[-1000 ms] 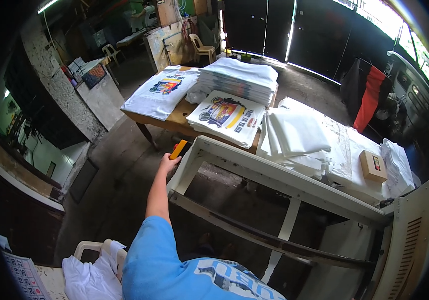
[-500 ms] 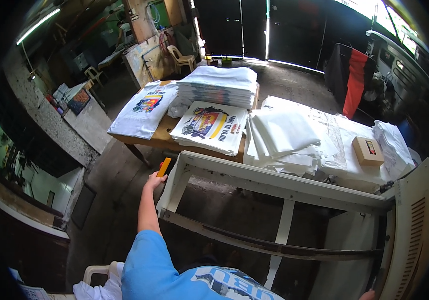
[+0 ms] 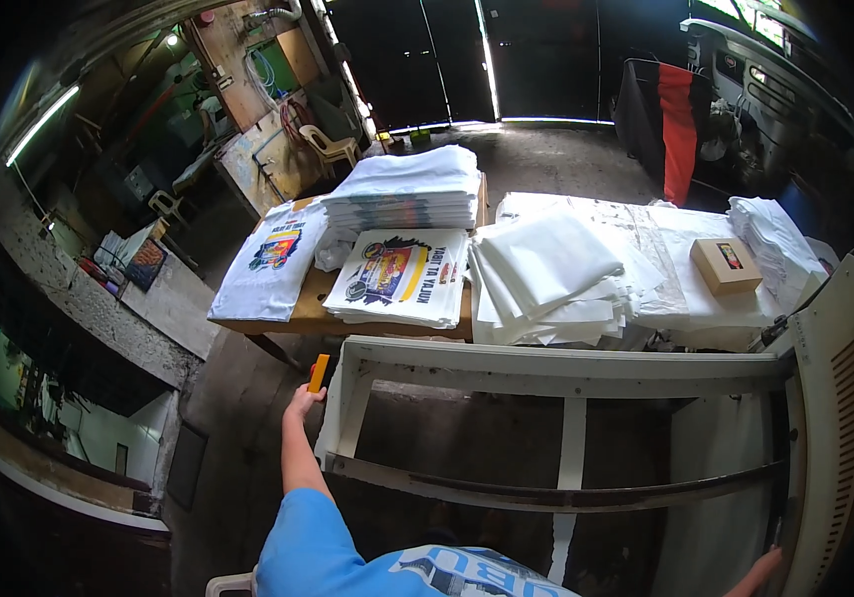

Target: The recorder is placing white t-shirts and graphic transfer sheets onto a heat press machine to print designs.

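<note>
My left hand (image 3: 306, 401), arm stretched forward, is closed around an orange bar-shaped handle (image 3: 319, 373) with a bit of red beside it. It is at the left end of a white metal frame (image 3: 566, 378); whether the handle is fixed to the frame I cannot tell. A dark rail (image 3: 556, 498) and a white crossbar (image 3: 571, 443) run through the frame's open middle. My right hand (image 3: 767, 563) is low at the right, against the inner edge of the beige slotted housing (image 3: 840, 398). Its fingers are too small and dark to make out.
Beyond the frame, a wooden table (image 3: 298, 316) carries a printed white shirt (image 3: 268, 249), a tall folded stack (image 3: 407, 189) and printed sheets (image 3: 397, 279). Right of these lie loose white sheets (image 3: 546, 264), a cardboard box (image 3: 726, 266) and folded white cloth (image 3: 773, 239). A plastic chair (image 3: 330, 146) stands farther back.
The view has tilted and shifted, so the frame and left hand appear lower. More of my right hand and forearm shows at the lower right. My left hand keeps hold of the orange handle.
</note>
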`<action>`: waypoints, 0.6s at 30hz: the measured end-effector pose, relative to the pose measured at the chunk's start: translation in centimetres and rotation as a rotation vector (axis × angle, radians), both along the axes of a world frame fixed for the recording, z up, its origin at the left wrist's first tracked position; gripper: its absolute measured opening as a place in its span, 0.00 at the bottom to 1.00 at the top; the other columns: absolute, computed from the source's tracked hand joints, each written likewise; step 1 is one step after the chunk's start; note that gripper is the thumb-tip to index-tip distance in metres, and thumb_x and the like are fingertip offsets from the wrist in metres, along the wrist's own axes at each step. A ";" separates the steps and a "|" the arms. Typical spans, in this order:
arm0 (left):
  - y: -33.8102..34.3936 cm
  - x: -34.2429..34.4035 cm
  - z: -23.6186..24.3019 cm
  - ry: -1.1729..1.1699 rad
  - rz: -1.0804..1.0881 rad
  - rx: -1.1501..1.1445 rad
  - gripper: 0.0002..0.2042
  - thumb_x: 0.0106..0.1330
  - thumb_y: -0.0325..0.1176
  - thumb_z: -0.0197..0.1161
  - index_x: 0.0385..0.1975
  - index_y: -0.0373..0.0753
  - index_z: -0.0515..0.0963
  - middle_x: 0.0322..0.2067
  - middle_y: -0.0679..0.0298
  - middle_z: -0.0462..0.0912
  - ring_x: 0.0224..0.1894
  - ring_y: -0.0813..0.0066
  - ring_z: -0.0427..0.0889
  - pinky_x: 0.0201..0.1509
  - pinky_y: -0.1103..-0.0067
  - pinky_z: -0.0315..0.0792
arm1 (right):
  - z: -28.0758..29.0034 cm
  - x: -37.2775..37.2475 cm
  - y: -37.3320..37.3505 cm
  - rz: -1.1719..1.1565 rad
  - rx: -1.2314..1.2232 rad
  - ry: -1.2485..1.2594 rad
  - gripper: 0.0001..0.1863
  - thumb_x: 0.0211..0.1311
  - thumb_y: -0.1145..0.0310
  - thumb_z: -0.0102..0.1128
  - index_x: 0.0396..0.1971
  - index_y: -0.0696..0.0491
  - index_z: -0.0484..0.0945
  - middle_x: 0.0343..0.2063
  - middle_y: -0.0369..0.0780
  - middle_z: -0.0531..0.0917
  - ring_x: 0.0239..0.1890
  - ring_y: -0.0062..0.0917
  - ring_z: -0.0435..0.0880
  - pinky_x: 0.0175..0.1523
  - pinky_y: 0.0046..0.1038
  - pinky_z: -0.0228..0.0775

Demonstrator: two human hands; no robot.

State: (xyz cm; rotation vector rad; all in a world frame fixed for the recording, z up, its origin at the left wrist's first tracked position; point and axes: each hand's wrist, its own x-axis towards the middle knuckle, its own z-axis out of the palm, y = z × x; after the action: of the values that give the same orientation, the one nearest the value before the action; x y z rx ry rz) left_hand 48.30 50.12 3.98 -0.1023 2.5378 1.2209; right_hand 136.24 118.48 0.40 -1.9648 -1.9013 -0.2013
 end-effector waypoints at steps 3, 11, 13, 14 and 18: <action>1.6 -0.2 -1.2 -0.081 0.034 0.075 0.21 0.48 0.35 0.64 0.41 0.32 0.71 0.34 0.62 0.75 0.38 0.74 0.72 0.46 0.80 0.62 | -0.4 5.8 2.4 -0.009 -0.047 -0.141 0.23 0.61 0.58 0.42 0.33 0.66 0.75 0.32 0.52 0.78 0.35 0.40 0.78 0.39 0.35 0.70; 0.5 0.1 0.2 -0.065 0.065 0.003 0.22 0.49 0.35 0.64 0.44 0.34 0.69 0.39 0.61 0.74 0.43 0.73 0.70 0.50 0.79 0.59 | -1.4 4.0 2.7 -0.124 -0.170 -0.208 0.20 0.62 0.60 0.39 0.33 0.62 0.74 0.34 0.49 0.76 0.38 0.39 0.75 0.41 0.37 0.68; 0.7 0.2 0.3 -0.066 0.073 -0.029 0.22 0.49 0.35 0.64 0.44 0.34 0.69 0.40 0.60 0.73 0.44 0.72 0.70 0.51 0.78 0.59 | -0.7 3.2 1.8 -0.160 -0.203 -0.219 0.20 0.62 0.59 0.39 0.34 0.61 0.74 0.35 0.49 0.76 0.38 0.39 0.75 0.41 0.37 0.68; 1.1 0.2 0.3 -0.091 0.071 -0.032 0.23 0.49 0.35 0.64 0.44 0.34 0.69 0.41 0.60 0.73 0.44 0.72 0.69 0.51 0.78 0.59 | -0.1 3.2 1.4 -0.184 -0.213 -0.228 0.20 0.62 0.59 0.38 0.35 0.61 0.73 0.35 0.49 0.76 0.38 0.40 0.75 0.41 0.37 0.68; 0.9 -0.6 -0.7 -0.075 0.056 -0.073 0.24 0.48 0.35 0.65 0.45 0.34 0.69 0.39 0.59 0.74 0.44 0.70 0.70 0.53 0.78 0.58 | 1.2 1.9 1.0 -0.247 -0.255 -0.247 0.20 0.63 0.58 0.37 0.37 0.61 0.72 0.35 0.49 0.76 0.39 0.40 0.75 0.42 0.37 0.67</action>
State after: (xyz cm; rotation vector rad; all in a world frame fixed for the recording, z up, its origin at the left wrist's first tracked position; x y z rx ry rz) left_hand 47.68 51.03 3.27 -0.2334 2.5299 1.1230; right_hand 138.19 119.53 1.63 -2.4475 -1.9045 -0.2952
